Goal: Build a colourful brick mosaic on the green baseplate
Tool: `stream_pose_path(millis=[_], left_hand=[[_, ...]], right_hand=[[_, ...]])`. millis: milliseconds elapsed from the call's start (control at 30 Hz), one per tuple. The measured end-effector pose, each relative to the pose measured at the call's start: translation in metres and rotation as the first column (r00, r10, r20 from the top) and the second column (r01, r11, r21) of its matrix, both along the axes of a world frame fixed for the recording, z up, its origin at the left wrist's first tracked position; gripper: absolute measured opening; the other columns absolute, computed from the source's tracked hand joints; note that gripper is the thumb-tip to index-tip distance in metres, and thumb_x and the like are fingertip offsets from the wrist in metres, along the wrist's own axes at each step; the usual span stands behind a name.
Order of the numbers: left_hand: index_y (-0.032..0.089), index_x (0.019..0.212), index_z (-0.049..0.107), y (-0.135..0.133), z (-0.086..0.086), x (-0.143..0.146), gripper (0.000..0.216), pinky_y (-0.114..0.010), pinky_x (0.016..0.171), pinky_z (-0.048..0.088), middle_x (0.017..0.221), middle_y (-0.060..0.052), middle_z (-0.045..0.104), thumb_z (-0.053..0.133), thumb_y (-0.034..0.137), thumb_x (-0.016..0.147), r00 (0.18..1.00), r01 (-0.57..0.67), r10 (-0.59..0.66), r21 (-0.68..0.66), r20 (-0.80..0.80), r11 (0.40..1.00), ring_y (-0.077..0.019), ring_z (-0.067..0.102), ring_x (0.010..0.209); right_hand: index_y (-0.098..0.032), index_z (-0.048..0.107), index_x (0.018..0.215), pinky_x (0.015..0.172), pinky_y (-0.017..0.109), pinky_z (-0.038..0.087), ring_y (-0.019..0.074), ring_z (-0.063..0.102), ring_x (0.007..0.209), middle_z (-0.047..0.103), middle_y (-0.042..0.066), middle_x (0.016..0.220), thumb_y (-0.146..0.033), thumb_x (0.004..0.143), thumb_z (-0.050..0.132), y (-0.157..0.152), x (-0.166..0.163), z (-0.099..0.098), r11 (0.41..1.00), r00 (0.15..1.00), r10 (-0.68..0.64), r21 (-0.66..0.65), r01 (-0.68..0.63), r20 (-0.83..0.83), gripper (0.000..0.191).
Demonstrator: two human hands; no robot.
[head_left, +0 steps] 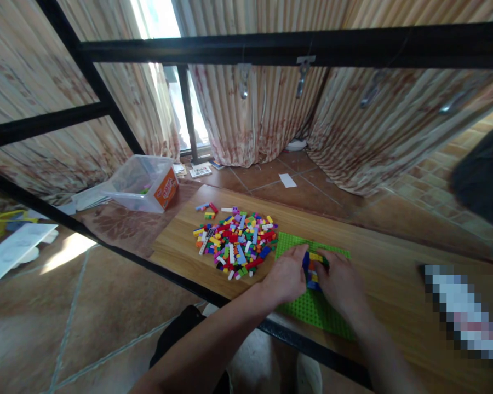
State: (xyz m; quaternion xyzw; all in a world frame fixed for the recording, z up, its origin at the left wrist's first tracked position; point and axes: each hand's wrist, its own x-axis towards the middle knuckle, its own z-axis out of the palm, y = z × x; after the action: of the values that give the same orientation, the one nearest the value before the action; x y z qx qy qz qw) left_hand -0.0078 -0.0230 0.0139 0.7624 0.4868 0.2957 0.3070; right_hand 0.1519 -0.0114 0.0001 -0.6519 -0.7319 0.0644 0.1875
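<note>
Over a green studded baseplate (312, 312), both my hands close in on a small structure of toy bricks (313, 273) in blue, yellow, orange and green. My left hand (286, 273) grips its left side, at a dark blue brick, with the fingers bent. From the right, my right hand (345, 282) wraps its fingers round the other side, near the yellow and green bricks. My hands hide part of the structure, and I cannot tell how it meets the plate. Left of the plate lies a heap of loose toy bricks (236, 243) in many colours.
The wooden table (386, 273) has a dark front edge. A pixelated flat object (464, 306) lies at its right end. Beyond the far left corner stands a clear plastic bin (137, 189) with an orange label. A black metal bar (246, 49) crosses above, before curtains.
</note>
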Motion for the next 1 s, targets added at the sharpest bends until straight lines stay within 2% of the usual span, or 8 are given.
stream_pose_path(millis=[100, 200, 367, 533, 700, 1000], left_hand=[[0.005, 0.14, 0.039, 0.001, 0.001, -0.002, 0.059, -0.039, 0.113, 0.04, 0.139, -0.02, 0.051, 0.044, 0.006, 0.08, 1.0, -0.016, 0.016, -0.016, -0.006, 1.0, -0.0265, 0.049, 0.13], [0.006, 0.14, 0.038, 0.002, 0.002, -0.003, 0.06, -0.039, 0.112, 0.041, 0.139, -0.019, 0.051, 0.045, 0.007, 0.081, 0.999, -0.034, 0.034, -0.037, -0.01, 0.999, -0.0261, 0.05, 0.129], [0.006, 0.141, 0.038, 0.003, 0.005, -0.004, 0.059, -0.038, 0.112, 0.041, 0.138, -0.019, 0.051, 0.044, 0.008, 0.082, 0.999, -0.037, 0.036, -0.066, -0.01, 0.997, -0.0247, 0.051, 0.127], [0.006, 0.137, 0.043, 0.003, 0.006, -0.003, 0.054, -0.04, 0.112, 0.04, 0.136, -0.018, 0.053, 0.046, 0.009, 0.083, 0.999, -0.029, 0.027, -0.049, -0.036, 0.998, -0.0257, 0.051, 0.126], [0.008, 0.129, 0.053, 0.003, 0.003, -0.002, 0.045, -0.04, 0.112, 0.04, 0.134, -0.016, 0.054, 0.047, 0.01, 0.084, 0.997, -0.001, 0.0, -0.015, -0.077, 1.0, -0.0253, 0.05, 0.127], [0.011, 0.13, 0.053, 0.003, -0.003, -0.001, 0.044, -0.042, 0.111, 0.042, 0.136, -0.015, 0.053, 0.046, 0.013, 0.086, 0.993, 0.012, -0.007, 0.036, -0.115, 0.999, -0.0252, 0.049, 0.127]], right_hand=[[-0.012, 0.062, 0.119, 0.092, 0.043, 0.048, 0.0273, 0.063, 0.104, 0.066, 0.017, 0.115, -0.027, 0.083, 0.048, 0.003, 0.008, 0.003, 0.999, 0.993, -0.05, -0.021, 0.048, -0.104, 0.042], [-0.015, 0.063, 0.12, 0.083, 0.037, 0.051, 0.0241, 0.067, 0.093, 0.07, 0.013, 0.109, -0.023, 0.078, 0.05, 0.008, 0.021, 0.009, 0.985, 0.966, -0.156, -0.1, 0.137, -0.208, 0.044], [-0.015, 0.071, 0.102, 0.071, 0.031, 0.051, 0.0205, 0.069, 0.076, 0.075, 0.01, 0.091, -0.024, 0.077, 0.052, 0.014, 0.041, 0.012, 0.951, 0.914, -0.304, -0.149, 0.273, -0.269, 0.032], [-0.013, 0.07, 0.102, 0.062, 0.028, 0.049, 0.0191, 0.068, 0.069, 0.074, 0.007, 0.077, -0.029, 0.077, 0.058, 0.016, 0.05, 0.002, 0.943, 0.883, -0.318, -0.207, 0.258, -0.346, 0.032], [-0.013, 0.071, 0.103, 0.057, 0.027, 0.047, 0.0183, 0.066, 0.064, 0.073, 0.006, 0.072, -0.029, 0.075, 0.061, 0.017, 0.049, -0.002, 0.937, 0.865, -0.321, -0.264, 0.23, -0.386, 0.034], [-0.014, 0.07, 0.102, 0.053, 0.024, 0.047, 0.0157, 0.064, 0.057, 0.07, 0.003, 0.065, -0.026, 0.07, 0.065, 0.018, 0.054, -0.008, 0.92, 0.77, -0.364, -0.329, 0.211, -0.524, 0.034]])
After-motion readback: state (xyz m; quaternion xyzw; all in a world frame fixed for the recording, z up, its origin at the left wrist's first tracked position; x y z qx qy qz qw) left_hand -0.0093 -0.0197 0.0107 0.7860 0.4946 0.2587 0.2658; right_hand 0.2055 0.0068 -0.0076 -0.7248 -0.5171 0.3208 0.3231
